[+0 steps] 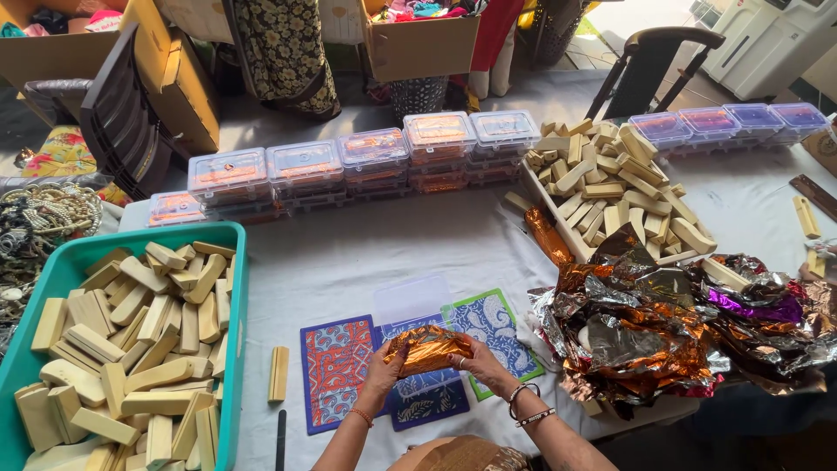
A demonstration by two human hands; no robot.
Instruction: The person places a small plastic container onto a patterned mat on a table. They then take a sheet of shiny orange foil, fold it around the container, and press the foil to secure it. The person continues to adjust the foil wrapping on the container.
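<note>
Both hands, left (381, 373) and right (481, 362), fingers clamped on orange foil packet (429, 347).

Both hands (432, 362) hold a foil-wrapped block (429, 348).

A shiny orange-copper foil wrap (429, 347) is being shown between the left hand (384, 366) and the right hand (479, 362). Beneath it, 3 patterned cards are being seen: a red-and-blue one (336, 371), a dark blue one (427, 397) and a green-edged blue-and-white one (497, 327). Pale cream blocks are being displayed in a teal tray (52, 266) and in a white tray (545, 205). Crumpled foil sheets (663, 327) are being seen in copper, silver and purple. Clear boxes (375, 153) are being tinted orange by their contents. White is being worn by the tablecloth (349, 253).
</note>
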